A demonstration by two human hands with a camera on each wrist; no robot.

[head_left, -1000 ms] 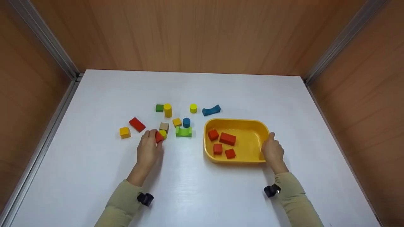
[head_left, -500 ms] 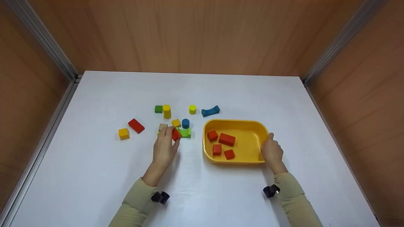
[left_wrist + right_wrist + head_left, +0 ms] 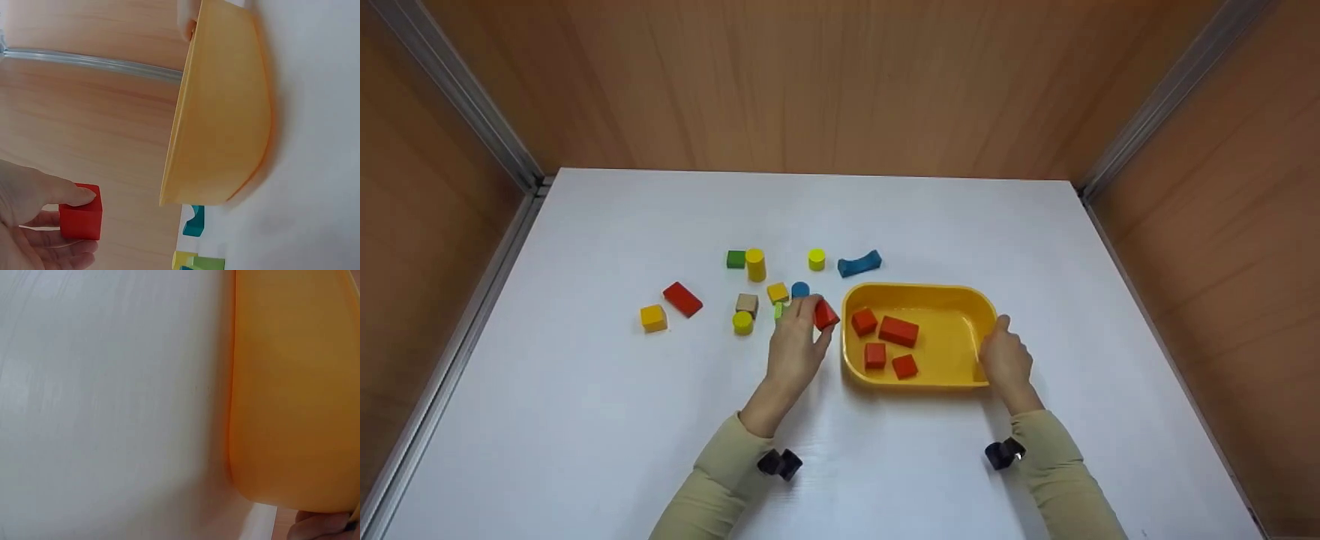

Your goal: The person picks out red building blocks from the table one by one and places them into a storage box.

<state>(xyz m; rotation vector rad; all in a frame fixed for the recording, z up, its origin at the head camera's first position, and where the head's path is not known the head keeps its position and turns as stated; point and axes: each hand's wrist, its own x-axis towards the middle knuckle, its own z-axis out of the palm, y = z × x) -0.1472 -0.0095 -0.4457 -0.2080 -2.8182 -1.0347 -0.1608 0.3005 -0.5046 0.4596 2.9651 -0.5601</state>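
Between the thumb and fingers of my left hand (image 3: 795, 345) is a red block (image 3: 826, 315), pinched just left of the yellow tray (image 3: 952, 386). In the left wrist view the red block (image 3: 81, 218) is lifted above the table, at about the height of the tray's rim. My right hand (image 3: 1008, 364) grips the tray's right end, its fingers (image 3: 320, 526) curled at the rim in the right wrist view. Several red blocks lie in the left half of the tray, among them a longer one (image 3: 898, 331). A light green block (image 3: 780, 310) is mostly hidden behind my left hand.
Loose blocks lie left of and behind the tray: a red one (image 3: 682, 299), a yellow cube (image 3: 653, 319), a yellow cylinder (image 3: 755, 265), a curved blue block (image 3: 859, 263) and several others. Wooden walls (image 3: 810, 90) enclose the white table (image 3: 585, 435).
My left hand has carried the red block to the right, from beside the yellow cylinder to the tray's left edge. My right hand and the tray stay in place.
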